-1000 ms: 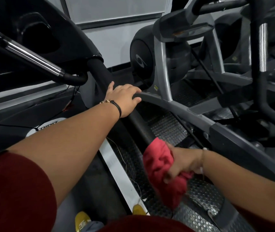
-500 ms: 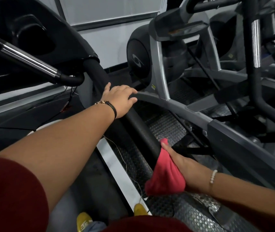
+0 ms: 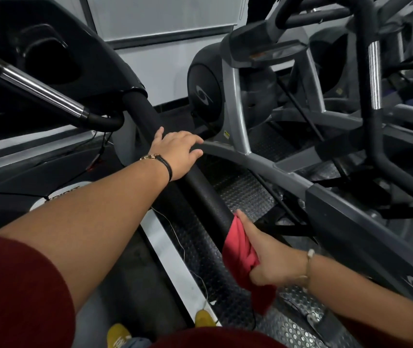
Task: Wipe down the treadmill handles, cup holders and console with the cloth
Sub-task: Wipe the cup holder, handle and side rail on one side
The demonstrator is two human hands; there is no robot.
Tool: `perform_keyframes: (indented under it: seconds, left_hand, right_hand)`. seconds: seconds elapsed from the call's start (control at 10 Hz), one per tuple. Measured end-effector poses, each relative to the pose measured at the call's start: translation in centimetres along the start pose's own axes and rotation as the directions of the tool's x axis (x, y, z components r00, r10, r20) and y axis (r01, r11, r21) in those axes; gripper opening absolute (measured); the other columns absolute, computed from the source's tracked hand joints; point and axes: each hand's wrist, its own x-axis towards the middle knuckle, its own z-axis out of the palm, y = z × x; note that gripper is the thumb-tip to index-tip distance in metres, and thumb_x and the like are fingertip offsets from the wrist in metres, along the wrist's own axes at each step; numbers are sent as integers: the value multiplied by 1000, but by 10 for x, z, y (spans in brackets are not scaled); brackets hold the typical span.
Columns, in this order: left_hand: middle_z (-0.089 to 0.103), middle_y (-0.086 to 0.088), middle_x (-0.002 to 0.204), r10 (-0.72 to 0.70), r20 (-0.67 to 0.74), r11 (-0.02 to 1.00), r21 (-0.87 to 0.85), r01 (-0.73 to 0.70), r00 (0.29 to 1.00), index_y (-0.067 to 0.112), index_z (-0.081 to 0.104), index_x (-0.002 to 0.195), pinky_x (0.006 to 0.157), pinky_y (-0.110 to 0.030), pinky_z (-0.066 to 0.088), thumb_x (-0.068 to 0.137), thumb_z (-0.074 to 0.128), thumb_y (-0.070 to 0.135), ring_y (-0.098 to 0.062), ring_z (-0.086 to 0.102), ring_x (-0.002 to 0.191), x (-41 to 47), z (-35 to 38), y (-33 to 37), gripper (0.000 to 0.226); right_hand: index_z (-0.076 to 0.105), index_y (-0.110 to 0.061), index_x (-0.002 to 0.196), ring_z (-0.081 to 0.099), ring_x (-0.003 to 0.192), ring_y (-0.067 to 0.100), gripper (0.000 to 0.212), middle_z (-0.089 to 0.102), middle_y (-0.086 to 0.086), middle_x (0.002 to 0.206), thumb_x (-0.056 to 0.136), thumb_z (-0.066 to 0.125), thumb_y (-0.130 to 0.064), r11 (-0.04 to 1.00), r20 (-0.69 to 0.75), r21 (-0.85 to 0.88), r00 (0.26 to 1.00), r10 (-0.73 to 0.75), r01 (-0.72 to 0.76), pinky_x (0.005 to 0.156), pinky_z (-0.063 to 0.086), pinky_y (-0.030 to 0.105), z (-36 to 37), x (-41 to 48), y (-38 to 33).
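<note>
**Red cloth on the low end of the treadmill side rail**

Nearest to me, two yellow shoes (image 3: 204, 318) peek out at the bottom edge, standing by the white strip beside the treadmill deck. Just above that, my right hand (image 3: 273, 259) is closed around a bunched red cloth (image 3: 240, 249), thumb stretched up along it, pressing the cloth against the lower end of the long black padded side handle (image 3: 200, 187). A loose tail of cloth hangs down below my fist. There's a pale bead bracelet (image 3: 309, 254) on that wrist.

Further up the same handle, my left hand (image 3: 177, 151) rests palm-down on the rail, fingers loosely curled over it, nothing held. Black cord bracelet (image 3: 166, 165) on that wrist.

Beyond that, a chrome grip bar (image 3: 42, 92) runs under the glossy black console (image 3: 87, 46), and grey elliptical machines (image 3: 235, 96) stand off to the right.
</note>
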Motion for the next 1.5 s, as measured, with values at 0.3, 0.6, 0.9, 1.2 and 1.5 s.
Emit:
perform_keyframes:
  seconds: [0.3, 0.6, 0.9, 1.2, 1.5]
  left_hand:
    - [45, 10, 141, 2, 14, 1000, 17, -3, 1000, 35, 46, 131, 114, -49, -2, 98, 36, 41, -15, 35, 133, 1, 0, -1, 35]
    - [44, 10, 141, 0, 29, 1000, 16, -1, 1000, 35, 44, 132, 115, -48, -3, 97, 36, 42, -15, 33, 135, 0, 0, -1, 37]
    - [46, 11, 138, 15, 28, 1000, -11, -15, 999, 35, 47, 130, 115, -47, -4, 98, 34, 43, -13, 32, 134, -2, -2, -1, 36]
    - [63, 10, 111, -114, 8, 444, -894, 58, 993, 32, 53, 115, 103, -28, 32, 102, 25, 39, -7, 60, 106, -11, -24, -24, 32]
    - [58, 5, 116, -237, -165, 716, -696, 57, 958, 20, 61, 117, 99, -26, 41, 96, 48, 26, -11, 55, 109, -36, -25, -63, 25]
  right_hand:
    - [-2, -15, 149, 55, 113, 21, 116, 44, 9, 140, 71, 70, -61, 991, -121, -121, 991, 51, -66, 86, 41, 21, -9, 20, -22]
    - [5, -7, 149, 49, 121, 45, 62, 32, 38, 140, 89, 16, -15, 876, -405, -478, 902, -151, -68, 98, 45, 47, 29, 17, -43]
    - [5, 3, 148, 27, 140, 35, 65, 18, 26, 153, 88, 29, -2, 865, -472, -502, 837, -277, 3, 114, 26, 37, 22, 31, -58]
    - [17, -15, 150, -2, 144, 40, 72, -4, 15, 158, 80, 27, -25, 698, -255, -708, 882, -396, 109, 115, 16, 52, 18, 51, -51]
    - [1, -29, 151, 10, 145, 32, 78, -7, 11, 159, 92, 52, -29, 920, -347, -343, 885, -312, 190, 117, 17, 36, -34, 111, -98]
